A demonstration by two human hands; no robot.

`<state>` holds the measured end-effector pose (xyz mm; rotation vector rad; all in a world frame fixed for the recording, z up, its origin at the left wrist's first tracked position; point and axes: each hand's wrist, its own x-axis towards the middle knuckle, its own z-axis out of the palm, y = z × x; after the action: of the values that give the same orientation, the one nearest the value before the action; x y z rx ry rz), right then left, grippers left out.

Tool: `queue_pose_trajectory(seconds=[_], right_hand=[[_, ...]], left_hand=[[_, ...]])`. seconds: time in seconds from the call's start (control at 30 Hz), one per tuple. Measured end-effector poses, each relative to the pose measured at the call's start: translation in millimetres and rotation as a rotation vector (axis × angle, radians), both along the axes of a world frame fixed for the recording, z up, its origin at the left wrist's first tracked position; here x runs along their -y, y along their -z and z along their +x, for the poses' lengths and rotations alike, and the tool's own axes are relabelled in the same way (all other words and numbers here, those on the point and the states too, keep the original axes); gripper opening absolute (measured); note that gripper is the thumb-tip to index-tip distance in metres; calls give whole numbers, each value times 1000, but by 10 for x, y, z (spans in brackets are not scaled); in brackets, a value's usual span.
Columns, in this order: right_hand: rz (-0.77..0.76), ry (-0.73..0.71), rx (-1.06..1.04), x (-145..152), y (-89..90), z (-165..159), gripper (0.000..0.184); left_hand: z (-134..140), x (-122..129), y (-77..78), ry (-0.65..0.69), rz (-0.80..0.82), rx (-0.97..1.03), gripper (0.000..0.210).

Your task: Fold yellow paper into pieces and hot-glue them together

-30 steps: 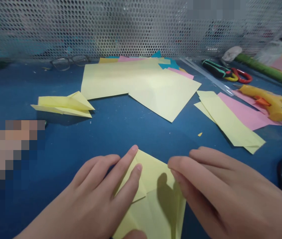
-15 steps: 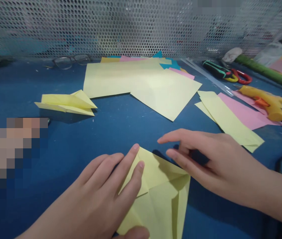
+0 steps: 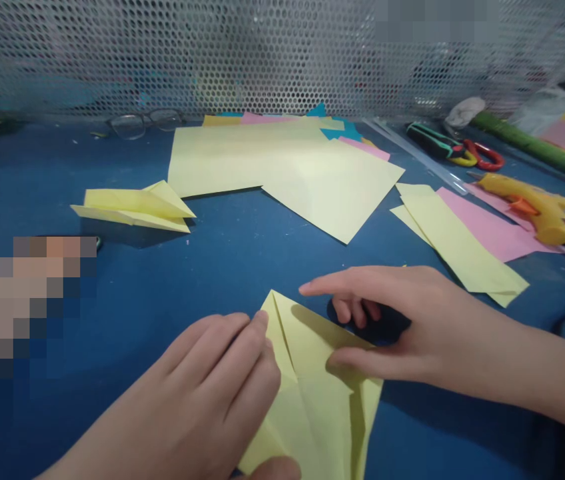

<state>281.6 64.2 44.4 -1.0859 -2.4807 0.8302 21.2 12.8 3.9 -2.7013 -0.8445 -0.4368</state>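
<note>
Left hand: fingers flat, pinning folded yellow paper.
Right hand: thumb pressing flap at 3 o'clock, index finger extended.
Technique: align edges, then crease firmly.

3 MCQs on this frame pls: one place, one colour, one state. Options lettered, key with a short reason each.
1. Where does the glue gun lie?
A. far right of the table, partly on pink paper
B. beside the glasses
C. under the left hand

2. What colour is the sheet being folded?
A. pink
B. pale yellow
C. teal

3. How does the left hand stand?
A. lifted clear of the table
B. gripping the scissors
C. pressed flat on the sheet's left side

Key:
1 A, its yellow body rests at the right, over the pink paper.
2 B, the creased sheet under both hands is pale yellow.
3 C, its fingers lie on the paper, while the right hand touches the right flap with its thumb.
</note>
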Motion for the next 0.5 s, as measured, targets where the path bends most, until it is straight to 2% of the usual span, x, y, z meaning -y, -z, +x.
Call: queue_pose_trajectory(seconds=[0.2, 0.37, 0.5], right_hand=[[-45, -19, 1, 1, -10, 2, 70], [19, 21, -7, 19, 26, -26, 38], [112, 77, -37, 17, 48, -41, 35]], left_hand=[[13, 4, -22, -10, -66, 9, 45], [40, -1, -6, -49, -44, -15, 52], [15, 4, 33, -37, -30, -8, 54]])
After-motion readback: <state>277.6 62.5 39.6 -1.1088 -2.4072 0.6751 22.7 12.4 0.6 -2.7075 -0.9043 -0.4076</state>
